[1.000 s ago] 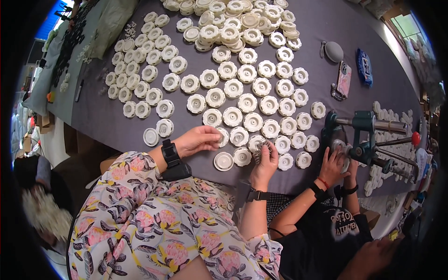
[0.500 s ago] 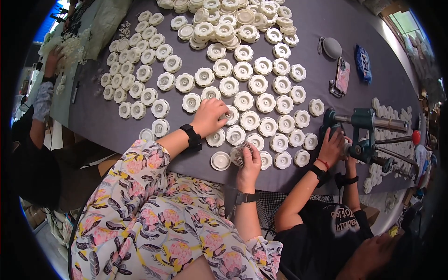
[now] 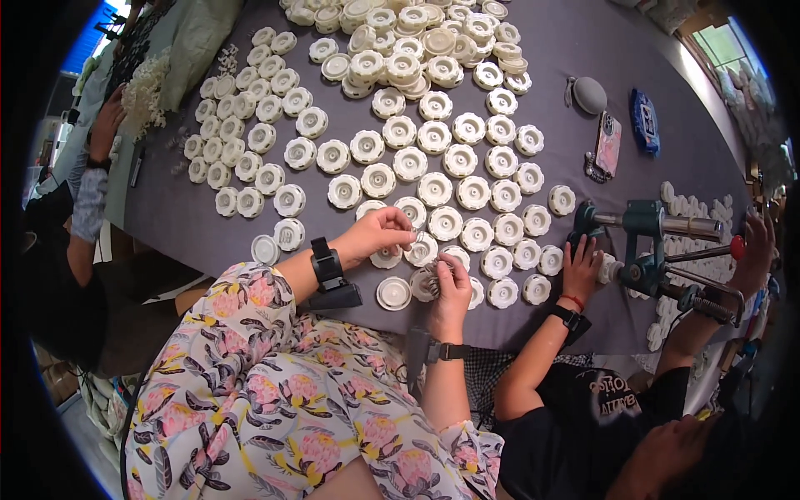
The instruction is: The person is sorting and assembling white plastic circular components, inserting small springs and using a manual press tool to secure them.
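Observation:
My right hand is closed around a bunch of thin metal coil springs, held low over the nearest white caps. My left hand pinches what looks like one small spring above a round white cap with a scalloped rim. That cap lies open side up, and another cap sits partly under my left hand. Just left of the springs, a smooth round white disc lies near the table edge.
Rows of white caps cover the grey table, with a heap at the far side. On the right, a co-worker's hand rests beside a green hand press. A phone lies beyond. Another person's arm reaches in at left.
My left hand has moved nearer, from a farther cap to one beside my right hand. My right hand stays nearly still. The co-worker's other hand has moved to the press lever.

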`<state>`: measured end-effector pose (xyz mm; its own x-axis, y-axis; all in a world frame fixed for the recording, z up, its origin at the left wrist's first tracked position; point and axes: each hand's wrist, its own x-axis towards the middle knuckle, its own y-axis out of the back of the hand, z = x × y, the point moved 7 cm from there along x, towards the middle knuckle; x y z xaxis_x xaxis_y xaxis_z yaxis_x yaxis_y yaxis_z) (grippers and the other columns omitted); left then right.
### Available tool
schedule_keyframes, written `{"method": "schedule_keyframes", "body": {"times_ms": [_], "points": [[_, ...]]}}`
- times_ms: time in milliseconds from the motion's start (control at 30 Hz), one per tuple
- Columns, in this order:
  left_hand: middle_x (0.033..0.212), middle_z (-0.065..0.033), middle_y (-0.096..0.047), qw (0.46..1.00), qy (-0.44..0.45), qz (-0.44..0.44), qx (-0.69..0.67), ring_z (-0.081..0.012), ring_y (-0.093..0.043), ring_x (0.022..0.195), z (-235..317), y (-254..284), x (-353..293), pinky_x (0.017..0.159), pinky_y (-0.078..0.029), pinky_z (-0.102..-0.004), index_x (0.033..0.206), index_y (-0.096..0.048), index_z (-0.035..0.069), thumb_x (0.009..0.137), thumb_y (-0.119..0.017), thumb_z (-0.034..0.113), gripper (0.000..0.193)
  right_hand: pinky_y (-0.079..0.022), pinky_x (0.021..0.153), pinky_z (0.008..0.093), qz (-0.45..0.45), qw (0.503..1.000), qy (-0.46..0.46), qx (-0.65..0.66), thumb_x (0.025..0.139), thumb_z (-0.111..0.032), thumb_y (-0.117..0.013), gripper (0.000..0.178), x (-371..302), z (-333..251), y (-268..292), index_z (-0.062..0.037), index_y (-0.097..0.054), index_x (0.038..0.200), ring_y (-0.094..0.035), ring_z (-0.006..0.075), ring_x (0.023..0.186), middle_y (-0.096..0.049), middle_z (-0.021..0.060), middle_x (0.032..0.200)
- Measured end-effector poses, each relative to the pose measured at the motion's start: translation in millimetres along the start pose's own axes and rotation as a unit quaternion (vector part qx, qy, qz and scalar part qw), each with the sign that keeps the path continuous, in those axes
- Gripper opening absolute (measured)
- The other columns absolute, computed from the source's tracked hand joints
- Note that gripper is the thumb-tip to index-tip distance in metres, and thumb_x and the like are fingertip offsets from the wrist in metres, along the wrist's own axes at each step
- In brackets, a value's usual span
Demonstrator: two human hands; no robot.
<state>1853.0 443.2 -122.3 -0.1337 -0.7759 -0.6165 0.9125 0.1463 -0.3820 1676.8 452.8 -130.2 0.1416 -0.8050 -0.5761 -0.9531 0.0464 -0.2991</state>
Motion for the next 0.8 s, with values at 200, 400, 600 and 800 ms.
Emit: {"method": "schedule_keyframes", "body": {"times_ms": [200, 400, 600, 800], "points": [[0.093, -0.0058, -0.058, 0.911, -0.221, 0.091, 0.337, -0.0129, -0.058, 0.073, 43.0, 0.4, 39.5, 0.067, -0.049, -0.0270, 0.103, -0.057, 0.005, 0.075, -0.066, 0.009, 0.029, -0.043, 0.072, 0.0198, 0.016, 1.000, -0.002, -0.010, 0.086, -0.011, -0.062, 0.024, -5.4, -1.4, 5.0, 0.0009, -0.060, 0.106, -0.055, 0.0077, 0.081, -0.060, 0.0025, 0.095], [0.092, -0.0106, -0.053, 0.756, -0.317, 0.155, 0.551, -0.0265, -0.055, 0.080, 64.5, -13.1, 64.4, 0.071, -0.046, -0.0360, 0.101, -0.060, 0.009, 0.070, -0.068, 0.011, 0.033, -0.053, 0.060, 0.0274, -0.009, 0.997, -0.046, 0.061, 0.092, -0.020, -0.052, 0.028, -11.3, 14.2, 8.2, -0.0060, -0.053, 0.116, -0.061, 0.0139, 0.085, -0.060, 0.0049, 0.099], [0.097, -0.0063, -0.054, 0.887, -0.233, -0.041, 0.397, -0.0179, -0.056, 0.084, 50.4, -43.6, 36.9, 0.075, -0.047, -0.0293, 0.108, -0.059, 0.009, 0.076, -0.069, 0.019, 0.035, -0.054, 0.062, 0.0308, -0.060, 0.981, -0.090, 0.158, 0.092, -0.027, -0.047, 0.037, -7.5, 10.3, 6.0, -0.0074, -0.045, 0.124, -0.061, 0.0165, 0.089, -0.058, 0.0072, 0.106], [0.103, -0.0049, -0.057, 0.903, -0.160, -0.224, 0.329, -0.0134, -0.052, 0.094, 22.9, -67.1, -4.0, 0.080, -0.043, -0.0278, 0.117, -0.057, 0.010, 0.080, -0.066, 0.019, 0.039, -0.056, 0.059, 0.0290, -0.156, 0.971, -0.095, 0.155, 0.093, -0.029, -0.046, 0.040, -1.6, 8.4, -7.5, -0.0074, -0.043, 0.127, -0.061, 0.0166, 0.091, -0.055, 0.0094, 0.114]]}}
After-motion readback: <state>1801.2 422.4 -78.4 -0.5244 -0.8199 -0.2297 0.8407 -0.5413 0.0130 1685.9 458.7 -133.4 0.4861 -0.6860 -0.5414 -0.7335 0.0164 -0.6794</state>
